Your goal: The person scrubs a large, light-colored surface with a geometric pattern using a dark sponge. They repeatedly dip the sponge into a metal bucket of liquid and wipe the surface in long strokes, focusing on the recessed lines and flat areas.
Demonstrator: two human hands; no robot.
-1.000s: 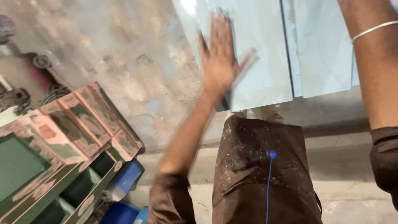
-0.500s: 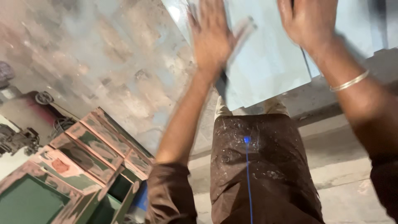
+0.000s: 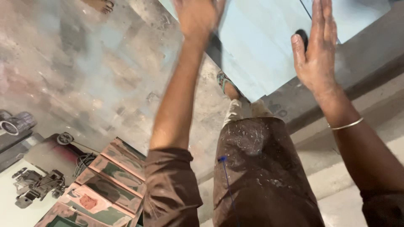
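A: How are the two hands seen?

B: The left hand [image 3: 198, 17] is laid flat on the pale blue sheet [image 3: 261, 46], fingers spread, nothing is clasped in it. It is blurred and cut by the top edge, so the fingertips cannot be told. The right hand [image 3: 317, 52] is held open and upright, fingers together, just beside the right part of the sheet; whether it is touched cannot be told. A thin bangle [image 3: 347, 124] is worn on the right wrist.

A: And where is the sheet placed?

B: It is seen at the top, leaned at a slant over a grey concrete ledge [image 3: 366, 59]. A small black knob [image 3: 301, 35] is seen just beside the right thumb.

A: What is found around?

B: Below the hands, a knee in brown dusty trousers [image 3: 261, 168] is seen, and a sandalled foot [image 3: 227, 84] on the stained floor [image 3: 84, 63]. At the lower left, painted wooden frames [image 3: 113, 176] are stacked, with machine parts [image 3: 35, 185] near them.
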